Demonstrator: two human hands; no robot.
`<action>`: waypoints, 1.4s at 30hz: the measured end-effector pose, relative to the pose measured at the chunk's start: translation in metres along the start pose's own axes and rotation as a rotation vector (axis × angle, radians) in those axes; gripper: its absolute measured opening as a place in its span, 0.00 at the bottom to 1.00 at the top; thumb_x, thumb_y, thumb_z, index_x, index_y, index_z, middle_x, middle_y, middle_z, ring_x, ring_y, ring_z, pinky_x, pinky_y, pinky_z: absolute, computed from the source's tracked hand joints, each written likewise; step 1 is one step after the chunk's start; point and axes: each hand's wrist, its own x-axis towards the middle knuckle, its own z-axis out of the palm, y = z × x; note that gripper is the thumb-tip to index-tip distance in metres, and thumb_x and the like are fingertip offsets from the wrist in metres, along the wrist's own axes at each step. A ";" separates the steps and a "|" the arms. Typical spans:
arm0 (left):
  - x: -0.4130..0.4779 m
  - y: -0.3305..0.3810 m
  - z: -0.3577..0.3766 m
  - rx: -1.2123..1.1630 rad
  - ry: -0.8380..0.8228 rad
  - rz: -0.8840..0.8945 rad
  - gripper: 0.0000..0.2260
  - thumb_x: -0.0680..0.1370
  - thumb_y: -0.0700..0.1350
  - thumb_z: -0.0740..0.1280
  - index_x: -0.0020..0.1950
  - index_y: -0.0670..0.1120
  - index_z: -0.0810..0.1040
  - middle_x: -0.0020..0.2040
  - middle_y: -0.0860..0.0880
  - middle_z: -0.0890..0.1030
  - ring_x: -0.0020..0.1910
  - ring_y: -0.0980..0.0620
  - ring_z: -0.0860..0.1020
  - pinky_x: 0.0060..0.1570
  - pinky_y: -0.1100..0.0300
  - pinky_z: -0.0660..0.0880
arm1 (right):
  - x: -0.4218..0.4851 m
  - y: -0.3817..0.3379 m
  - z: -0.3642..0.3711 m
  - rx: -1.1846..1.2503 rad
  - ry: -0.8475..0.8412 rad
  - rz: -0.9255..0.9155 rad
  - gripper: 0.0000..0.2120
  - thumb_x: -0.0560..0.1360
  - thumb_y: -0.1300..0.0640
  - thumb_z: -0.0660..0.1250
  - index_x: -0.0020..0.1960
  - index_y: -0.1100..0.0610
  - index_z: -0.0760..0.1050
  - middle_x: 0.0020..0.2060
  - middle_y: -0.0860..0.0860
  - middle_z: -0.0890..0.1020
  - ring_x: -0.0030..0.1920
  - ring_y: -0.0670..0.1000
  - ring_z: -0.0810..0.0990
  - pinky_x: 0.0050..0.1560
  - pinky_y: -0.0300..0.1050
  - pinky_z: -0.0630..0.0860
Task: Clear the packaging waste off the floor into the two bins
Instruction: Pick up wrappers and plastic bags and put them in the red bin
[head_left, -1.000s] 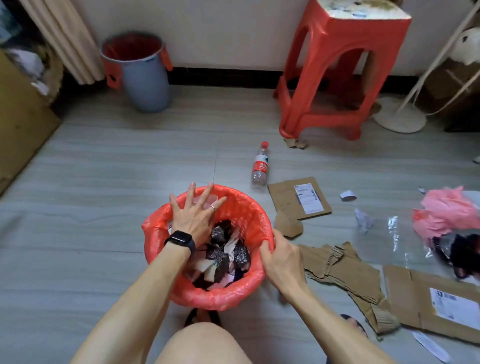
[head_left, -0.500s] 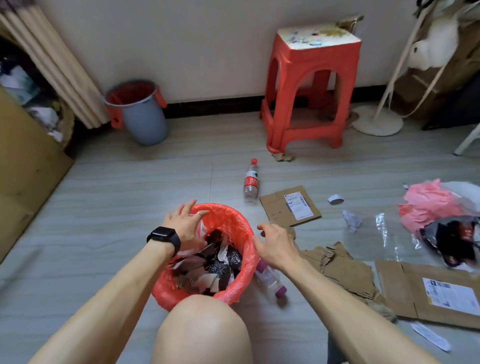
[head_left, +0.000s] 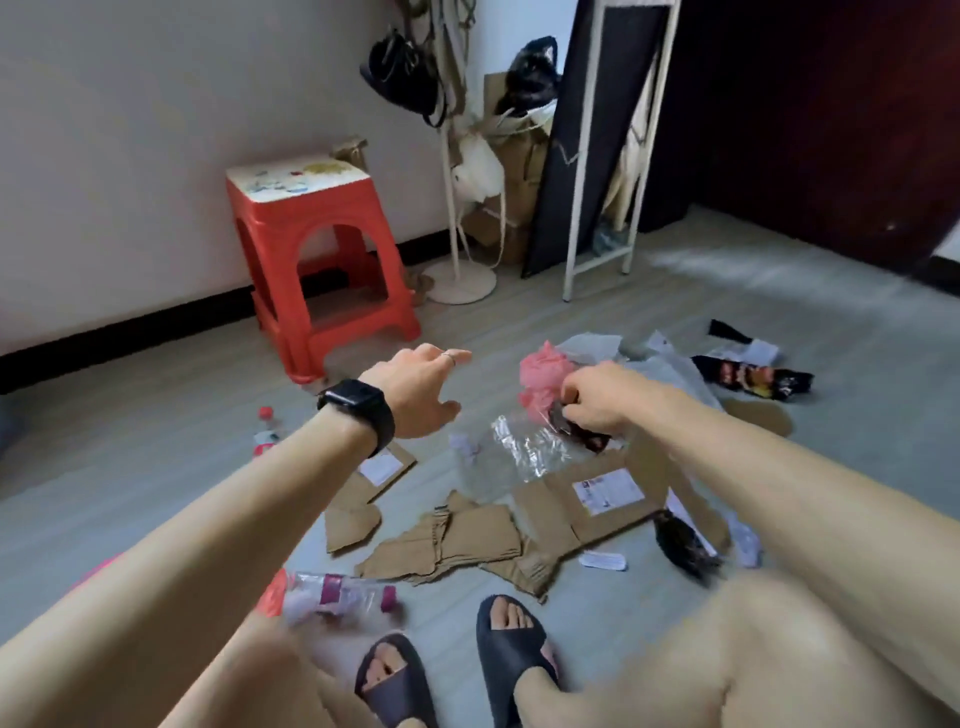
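Hands reaching over packaging litter on a grey, wood-grained floor (head_left: 156, 467). Just right of centre, the right hand (head_left: 597, 400) is curled tight, and a dark wrapper (head_left: 579, 434), glossy and crumpled, is pinched under its fingertips. A pink bag (head_left: 540, 371), thin and bunched, is seen touching it at its 11 o'clock. At its 7 o'clock a sheet of clear film (head_left: 524, 452) lies wrinkled and shiny.

The left hand (head_left: 415, 395), with a black watch (head_left: 358, 410) strapped at the wrist, is held above the floor near centre. Its fingers are loose and spread, and nothing is gripped.

Flat brown cardboard is scattered toward 6 o'clock: a labelled panel (head_left: 597, 499) with a white sticker, and torn corrugated strips (head_left: 457, 540) with ragged edges. At 7 o'clock a crushed bottle (head_left: 337, 597), clear with a pink label, lies beside a blurred sliver of the red-lined bin (head_left: 274, 592). A red moulded plastic stool (head_left: 311, 260) stands by the wall at 11 o'clock.

Half a second earlier both hands were held at that bin, which filled the lower middle of the view. Since then the view has been swung right, the bin has been left behind, and the right hand has been brought onto the wrapper beside the pink bag.
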 end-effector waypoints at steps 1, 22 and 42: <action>0.015 0.023 0.002 -0.003 -0.016 0.050 0.31 0.78 0.54 0.66 0.79 0.59 0.57 0.71 0.48 0.69 0.68 0.44 0.71 0.60 0.46 0.75 | -0.013 0.026 -0.001 0.006 -0.025 0.061 0.20 0.69 0.45 0.59 0.55 0.51 0.81 0.53 0.55 0.85 0.53 0.61 0.82 0.54 0.51 0.80; 0.131 0.212 0.342 -0.038 -0.624 0.233 0.22 0.80 0.45 0.62 0.74 0.54 0.65 0.67 0.48 0.69 0.64 0.43 0.73 0.49 0.50 0.74 | 0.004 0.235 0.329 0.641 -0.166 0.680 0.30 0.74 0.42 0.69 0.71 0.54 0.70 0.69 0.54 0.73 0.68 0.60 0.71 0.64 0.52 0.71; 0.169 0.232 0.407 -0.092 -0.595 0.091 0.13 0.83 0.55 0.58 0.58 0.49 0.77 0.56 0.49 0.74 0.58 0.45 0.73 0.48 0.52 0.74 | 0.014 0.215 0.391 0.882 0.191 0.948 0.12 0.81 0.49 0.62 0.54 0.58 0.76 0.51 0.61 0.84 0.52 0.64 0.81 0.48 0.52 0.73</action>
